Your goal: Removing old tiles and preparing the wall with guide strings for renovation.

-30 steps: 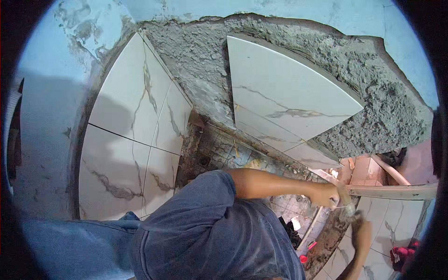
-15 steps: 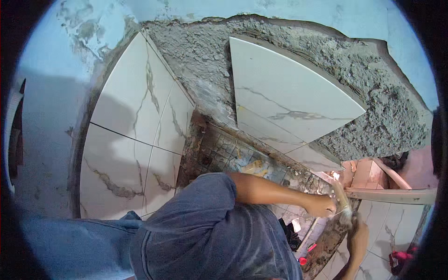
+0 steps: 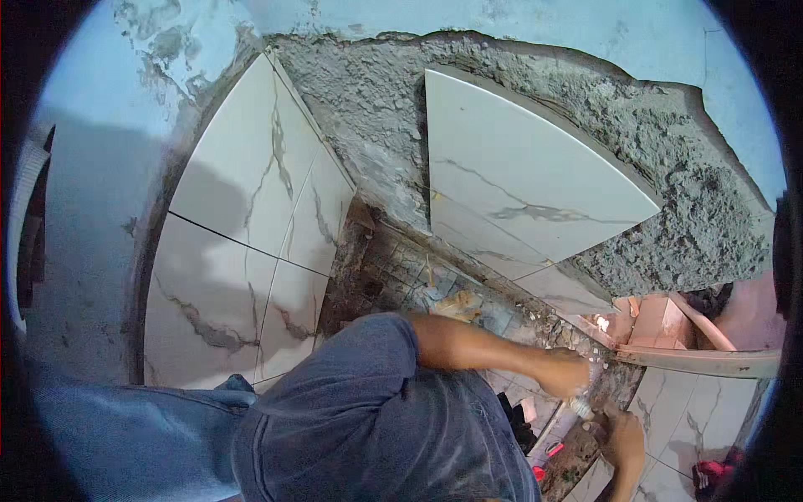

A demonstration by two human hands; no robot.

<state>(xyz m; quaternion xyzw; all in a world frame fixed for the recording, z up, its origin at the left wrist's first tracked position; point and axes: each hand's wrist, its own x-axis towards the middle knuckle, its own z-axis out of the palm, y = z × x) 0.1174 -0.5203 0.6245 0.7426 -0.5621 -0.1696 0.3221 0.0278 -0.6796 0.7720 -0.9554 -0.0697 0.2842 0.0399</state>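
Note:
My left hand reaches in from a dark grey-blue sleeve, its back toward me and its fingers curled down. What it holds, if anything, is hidden. Below it my right hand comes up from the lower edge, fingers closed around a short pale object whose end sticks out toward the left hand. Motion blur hides that object's kind. Both hands are over a rough, dirt-covered strip beside white marbled tiles.
White marbled wall tiles stand at left; more tiles sit on a rough cement wall at the far side. Debris lies on the small-tiled floor. A red item, a dark bundle and a pale ledge are near the hands.
A long pale object stood upright between the hands; now just a short pale end shows, lower down. The left hand turned downward and the right hand shifted slightly down and left.

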